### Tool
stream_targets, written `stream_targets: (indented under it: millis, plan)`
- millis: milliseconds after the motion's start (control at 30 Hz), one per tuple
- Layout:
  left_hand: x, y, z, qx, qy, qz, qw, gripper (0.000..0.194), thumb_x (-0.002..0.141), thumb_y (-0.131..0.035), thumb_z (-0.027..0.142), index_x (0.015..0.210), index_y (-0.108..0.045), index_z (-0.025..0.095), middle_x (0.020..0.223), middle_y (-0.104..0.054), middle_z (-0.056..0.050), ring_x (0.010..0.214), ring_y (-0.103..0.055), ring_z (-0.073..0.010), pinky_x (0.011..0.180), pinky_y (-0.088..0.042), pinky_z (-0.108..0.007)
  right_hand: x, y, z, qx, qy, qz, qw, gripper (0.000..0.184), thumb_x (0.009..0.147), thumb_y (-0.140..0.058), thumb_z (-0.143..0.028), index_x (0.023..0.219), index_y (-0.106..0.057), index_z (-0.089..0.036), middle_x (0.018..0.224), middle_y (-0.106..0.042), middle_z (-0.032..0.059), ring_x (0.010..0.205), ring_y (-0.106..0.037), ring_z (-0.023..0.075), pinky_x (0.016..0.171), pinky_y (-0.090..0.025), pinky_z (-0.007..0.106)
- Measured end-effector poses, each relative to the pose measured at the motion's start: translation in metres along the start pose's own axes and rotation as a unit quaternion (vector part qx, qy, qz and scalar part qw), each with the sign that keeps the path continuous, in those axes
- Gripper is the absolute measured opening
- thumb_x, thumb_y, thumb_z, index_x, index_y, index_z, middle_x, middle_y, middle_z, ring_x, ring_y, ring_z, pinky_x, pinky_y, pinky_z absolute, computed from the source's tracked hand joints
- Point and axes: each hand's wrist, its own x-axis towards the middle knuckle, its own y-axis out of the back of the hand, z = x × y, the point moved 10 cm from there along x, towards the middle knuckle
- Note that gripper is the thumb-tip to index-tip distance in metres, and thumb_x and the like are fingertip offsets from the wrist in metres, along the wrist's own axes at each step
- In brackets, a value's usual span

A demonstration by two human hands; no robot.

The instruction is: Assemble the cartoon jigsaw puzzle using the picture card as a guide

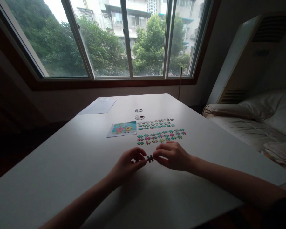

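Observation:
Between my two hands, a dark puzzle piece (150,158) is held just above the white table. My left hand (131,161) pinches its left edge between thumb and fingertips. From the other side, my right hand (172,155) grips the right edge in the same way. Whether it is one piece or two joined ones I cannot tell. Just beyond my hands lie rows of loose colourful puzzle pieces (166,135), with more rows of paler ones (154,125) behind. A picture sheet (124,128) with cartoon figures on blue lies left of the rows.
Two round discs (139,117) lie behind the pieces. White papers (97,106) rest at the far left of the table (62,165). A pale sofa (248,117) stands to the right, and a wide window (131,78) is beyond the table.

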Motion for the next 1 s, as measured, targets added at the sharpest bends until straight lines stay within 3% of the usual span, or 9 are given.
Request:
stream_targets:
  millis: [200,400,567,667,867,1000]
  plan:
    - [-0.001,0.003,0.002,0.074,-0.024,0.011,0.997,0.017,0.076,-0.054,0.031,0.084,-0.056,0.016,0.07,-0.062,-0.001,0.062,-0.057,-0.0132,0.053,-0.041,-0.022,-0.007,0.03,0.051,-0.034,-0.063,0.072,0.995,0.01,0.084,-0.054,-0.024,0.084,-0.063,-0.019,0.081,-0.067,0.0018,0.063,-0.058,0.0093,0.062,-0.042,0.023]
    - [-0.008,0.002,0.024,0.214,-0.111,0.021,0.97,0.012,0.082,-0.046,0.022,0.078,-0.057,0.018,0.07,-0.059,-0.001,0.063,-0.053,-0.0133,0.057,-0.042,-0.024,-0.021,0.046,0.097,-0.068,-0.134,0.1,0.984,0.018,0.086,-0.051,-0.03,0.083,-0.064,-0.018,0.079,-0.066,0.0035,0.052,-0.052,0.008,0.057,-0.043,0.022]
    - [-0.014,-0.001,0.035,0.341,-0.183,0.011,0.922,0.018,0.086,-0.042,0.021,0.08,-0.059,0.019,0.078,-0.061,-0.005,0.075,-0.052,-0.0183,0.066,-0.043,-0.029,-0.022,0.047,0.101,-0.086,-0.144,0.089,0.982,0.02,0.087,-0.049,-0.032,0.083,-0.065,-0.019,0.081,-0.066,0.0035,0.052,-0.051,0.0081,0.06,-0.043,0.024]
    - [-0.011,0.009,0.033,0.397,-0.188,0.032,0.898,0.02,0.088,-0.04,0.022,0.082,-0.06,0.019,0.082,-0.061,-0.007,0.079,-0.052,-0.02,0.07,-0.045,-0.032,-0.021,0.049,0.099,-0.092,-0.138,0.088,0.982,0.022,0.087,-0.049,-0.033,0.083,-0.065,-0.019,0.08,-0.067,0.0039,0.054,-0.053,0.0088,0.062,-0.043,0.024]
    - [0.004,0.05,0.005,0.469,-0.129,0.093,0.869,0.025,0.089,-0.041,0.032,0.102,-0.058,0.018,0.105,-0.06,-0.011,0.098,-0.053,-0.0266,0.083,-0.044,-0.042,-0.022,0.055,0.095,-0.105,-0.132,0.098,0.981,0.02,0.087,-0.05,-0.032,0.083,-0.065,-0.019,0.079,-0.067,0.0034,0.054,-0.053,0.0086,0.063,-0.042,0.024]
    - [0.014,0.069,-0.022,0.495,-0.073,0.096,0.86,0.04,0.09,-0.035,0.038,0.118,-0.052,0.014,0.125,-0.05,-0.015,0.113,-0.047,-0.0296,0.093,-0.038,-0.045,-0.023,0.055,0.094,-0.117,-0.121,0.09,0.982,0.02,0.087,-0.05,-0.032,0.084,-0.065,-0.02,0.081,-0.067,0.0035,0.057,-0.054,0.0095,0.063,-0.042,0.025]
